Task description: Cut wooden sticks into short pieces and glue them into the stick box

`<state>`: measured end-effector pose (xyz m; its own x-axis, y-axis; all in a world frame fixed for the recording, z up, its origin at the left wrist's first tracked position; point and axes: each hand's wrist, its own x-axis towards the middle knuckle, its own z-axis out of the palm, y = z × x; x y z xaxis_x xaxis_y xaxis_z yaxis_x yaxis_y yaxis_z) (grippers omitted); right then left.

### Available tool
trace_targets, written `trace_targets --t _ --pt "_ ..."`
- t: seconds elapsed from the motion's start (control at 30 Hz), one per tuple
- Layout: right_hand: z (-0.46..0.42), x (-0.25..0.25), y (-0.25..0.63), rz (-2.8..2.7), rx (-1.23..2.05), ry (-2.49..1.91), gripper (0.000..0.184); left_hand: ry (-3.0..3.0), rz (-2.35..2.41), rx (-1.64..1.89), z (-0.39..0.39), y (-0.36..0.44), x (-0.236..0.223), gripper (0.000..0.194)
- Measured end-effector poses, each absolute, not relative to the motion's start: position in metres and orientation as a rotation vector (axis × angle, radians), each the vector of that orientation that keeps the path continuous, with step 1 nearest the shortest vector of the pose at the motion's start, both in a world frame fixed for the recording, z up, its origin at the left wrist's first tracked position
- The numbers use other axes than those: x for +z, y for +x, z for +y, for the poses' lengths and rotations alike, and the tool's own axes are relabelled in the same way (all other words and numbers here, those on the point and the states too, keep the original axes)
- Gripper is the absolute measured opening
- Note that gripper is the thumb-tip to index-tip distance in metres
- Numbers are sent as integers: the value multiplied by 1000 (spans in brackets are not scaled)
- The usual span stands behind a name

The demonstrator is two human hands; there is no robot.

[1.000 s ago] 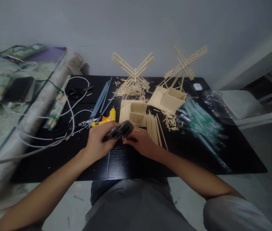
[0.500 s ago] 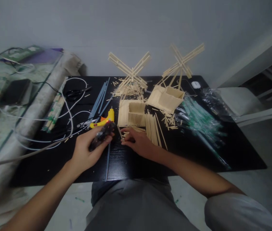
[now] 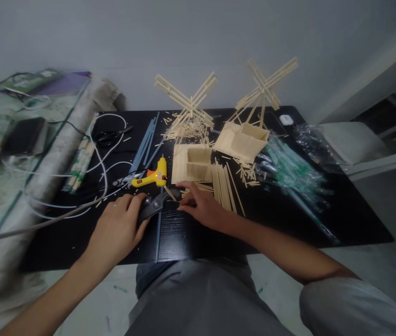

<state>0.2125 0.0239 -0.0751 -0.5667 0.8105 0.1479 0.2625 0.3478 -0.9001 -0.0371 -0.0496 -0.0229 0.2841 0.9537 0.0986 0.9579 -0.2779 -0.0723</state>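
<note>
My left hand (image 3: 119,224) is closed around dark pruning shears (image 3: 156,204), whose curved jaws point right. A short wooden stick (image 3: 170,193) crosses at the jaws. Its lower end seems pinched between the thumb and fingers of my right hand (image 3: 199,205), just right of the shears. Behind them a yellow glue gun (image 3: 156,175) lies on the black table (image 3: 184,238). Beyond my right hand stands a wooden-stick model (image 3: 199,161) with a base, an open box and crossed windmill blades (image 3: 191,107).
At the right stands a second windmill model (image 3: 243,140), near green-and-clear plastic wrapping (image 3: 295,172). Loose sticks (image 3: 226,189) lie beside my right hand. Blue-grey strips (image 3: 143,147), scissors (image 3: 107,137) and white cables (image 3: 103,168) occupy the left.
The shears in my left hand have turned and lowered, with their jaws now at the stick. My right hand has stayed nearly in place, still holding the stick.
</note>
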Motion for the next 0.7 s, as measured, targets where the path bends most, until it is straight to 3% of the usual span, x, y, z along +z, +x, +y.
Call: trace_targets --t 0.7 --pt "23 -76 214 -2092 1087 -951 44 -2417 -1727 185 -51 -11 -13 38"
